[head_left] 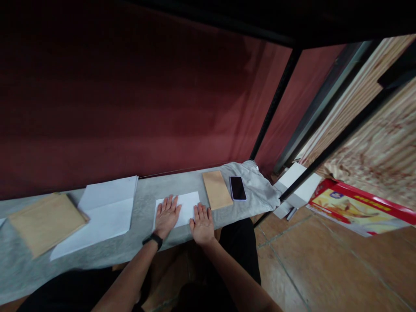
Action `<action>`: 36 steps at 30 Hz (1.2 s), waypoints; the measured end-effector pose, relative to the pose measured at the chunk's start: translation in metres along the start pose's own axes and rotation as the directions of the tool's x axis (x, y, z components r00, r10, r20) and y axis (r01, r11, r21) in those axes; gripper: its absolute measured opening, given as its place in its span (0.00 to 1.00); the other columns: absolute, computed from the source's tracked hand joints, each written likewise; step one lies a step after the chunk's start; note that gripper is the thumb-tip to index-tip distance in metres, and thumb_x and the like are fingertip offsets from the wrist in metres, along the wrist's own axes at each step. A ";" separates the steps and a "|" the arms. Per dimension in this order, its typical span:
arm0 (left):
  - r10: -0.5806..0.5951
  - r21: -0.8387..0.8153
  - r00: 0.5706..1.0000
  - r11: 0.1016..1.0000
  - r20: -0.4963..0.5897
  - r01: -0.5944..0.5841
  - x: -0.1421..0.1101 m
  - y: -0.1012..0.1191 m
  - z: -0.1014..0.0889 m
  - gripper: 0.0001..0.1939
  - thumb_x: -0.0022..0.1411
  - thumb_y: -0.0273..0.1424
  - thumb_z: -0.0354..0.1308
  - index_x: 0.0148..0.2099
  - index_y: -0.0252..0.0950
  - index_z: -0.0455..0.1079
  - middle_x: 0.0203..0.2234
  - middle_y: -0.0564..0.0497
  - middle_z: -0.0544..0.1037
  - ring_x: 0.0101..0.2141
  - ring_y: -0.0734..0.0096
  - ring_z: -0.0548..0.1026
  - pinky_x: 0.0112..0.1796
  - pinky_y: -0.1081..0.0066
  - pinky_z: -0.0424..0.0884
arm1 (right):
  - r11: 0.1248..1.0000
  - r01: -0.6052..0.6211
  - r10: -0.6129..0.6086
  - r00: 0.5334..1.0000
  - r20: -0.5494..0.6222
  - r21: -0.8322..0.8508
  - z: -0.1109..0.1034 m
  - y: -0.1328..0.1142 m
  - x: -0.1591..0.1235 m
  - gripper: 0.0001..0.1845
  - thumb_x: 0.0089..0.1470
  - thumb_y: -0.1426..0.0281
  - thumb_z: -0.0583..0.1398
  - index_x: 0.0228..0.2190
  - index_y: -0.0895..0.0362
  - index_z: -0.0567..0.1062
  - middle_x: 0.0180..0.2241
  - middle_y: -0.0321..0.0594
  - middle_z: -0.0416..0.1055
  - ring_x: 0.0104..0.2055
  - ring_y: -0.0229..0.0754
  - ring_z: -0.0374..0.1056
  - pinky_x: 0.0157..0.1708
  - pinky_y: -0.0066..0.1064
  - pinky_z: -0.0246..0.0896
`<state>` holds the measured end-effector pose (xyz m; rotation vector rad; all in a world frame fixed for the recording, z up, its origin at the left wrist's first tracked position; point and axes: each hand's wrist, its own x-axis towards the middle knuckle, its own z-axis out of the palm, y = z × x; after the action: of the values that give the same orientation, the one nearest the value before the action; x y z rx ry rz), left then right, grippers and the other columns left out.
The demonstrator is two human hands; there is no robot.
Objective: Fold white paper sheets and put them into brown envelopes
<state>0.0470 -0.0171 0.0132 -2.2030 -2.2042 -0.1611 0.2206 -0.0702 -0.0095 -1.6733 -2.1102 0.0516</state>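
Observation:
A white sheet of paper [186, 203], apparently folded, lies flat on the grey cloth-covered shelf [146, 195]. My left hand [167, 215], with a black band on its wrist, rests flat on the left part of that paper, fingers stretched out. At the paper's right edge lies my right hand [203, 225], palm down and fingers extended. Just beyond the right hand is a brown envelope [217, 190]. Both hands hold nothing.
Right of the envelope lies a phone [238, 188]. Larger white sheets [104, 212] and brown envelopes [47, 221] overlap at the left. A black frame post [276, 104] rises at the right; a white box [298, 184] and a red-yellow carton [357, 208] stand on the floor.

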 end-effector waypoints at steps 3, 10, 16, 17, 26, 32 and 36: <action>-0.084 0.026 0.995 0.996 -0.053 0.085 -0.010 -0.016 0.002 0.31 0.73 0.40 0.36 0.72 0.34 0.53 0.70 0.42 0.56 0.70 0.54 0.51 0.67 0.52 0.45 | 1.000 0.000 0.000 1.000 -0.030 -0.017 0.001 0.000 -0.002 0.32 0.68 0.59 0.51 0.67 0.62 0.59 0.68 0.52 0.54 0.69 0.53 0.52 0.69 0.50 0.39; -0.168 -0.033 0.982 0.986 -0.087 0.166 -0.026 -0.024 0.001 0.32 0.71 0.40 0.39 0.72 0.31 0.53 0.70 0.36 0.53 0.70 0.51 0.51 0.66 0.51 0.45 | 0.999 -0.031 0.032 0.998 -0.045 0.032 0.002 -0.006 0.004 0.31 0.66 0.62 0.54 0.64 0.64 0.63 0.67 0.54 0.56 0.69 0.56 0.54 0.68 0.53 0.42; -0.145 -0.063 0.983 0.988 -0.110 0.138 -0.026 -0.025 0.000 0.31 0.71 0.39 0.39 0.71 0.30 0.54 0.70 0.34 0.55 0.69 0.50 0.52 0.66 0.50 0.45 | 0.985 0.105 -0.119 0.988 0.100 0.139 0.007 -0.042 0.029 0.26 0.70 0.61 0.49 0.64 0.56 0.65 0.68 0.44 0.56 0.70 0.48 0.53 0.69 0.46 0.44; -0.142 -0.070 0.982 0.988 -0.121 0.135 -0.026 -0.025 0.000 0.31 0.71 0.38 0.39 0.71 0.29 0.54 0.70 0.34 0.55 0.69 0.50 0.52 0.66 0.50 0.46 | 0.984 0.106 -0.123 0.986 0.116 0.144 0.008 -0.046 0.031 0.26 0.70 0.60 0.49 0.64 0.55 0.65 0.68 0.44 0.55 0.70 0.49 0.53 0.69 0.46 0.44; -0.171 -0.240 0.956 0.964 -0.240 0.112 -0.026 -0.039 0.003 0.35 0.68 0.41 0.41 0.68 0.21 0.56 0.64 0.29 0.65 0.64 0.47 0.62 0.63 0.53 0.57 | 0.995 -0.075 0.061 0.982 0.179 0.072 0.001 -0.024 0.037 0.33 0.68 0.55 0.51 0.68 0.56 0.59 0.71 0.48 0.45 0.72 0.52 0.46 0.69 0.47 0.40; -0.276 -0.292 0.946 0.931 -0.172 0.219 -0.032 -0.042 -0.011 0.37 0.64 0.38 0.44 0.69 0.17 0.51 0.53 0.27 0.74 0.54 0.45 0.72 0.56 0.53 0.65 | 0.993 -0.090 0.070 0.970 0.234 0.078 -0.003 -0.023 0.039 0.34 0.69 0.55 0.49 0.68 0.58 0.56 0.71 0.49 0.41 0.73 0.51 0.43 0.70 0.47 0.38; -0.433 -0.381 0.900 0.840 -0.040 0.387 -0.021 -0.042 -0.022 0.36 0.59 0.37 0.51 0.64 0.19 0.58 0.42 0.32 0.79 0.48 0.44 0.76 0.50 0.51 0.69 | 0.993 -0.093 0.073 0.969 0.238 0.075 -0.005 -0.025 0.039 0.33 0.69 0.55 0.48 0.68 0.58 0.56 0.71 0.49 0.42 0.73 0.51 0.43 0.70 0.47 0.38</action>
<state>0.0042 -0.0399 0.0308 -1.7412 -2.7205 -0.7536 0.1928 -0.0420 0.0149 -1.7777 -2.1698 0.3786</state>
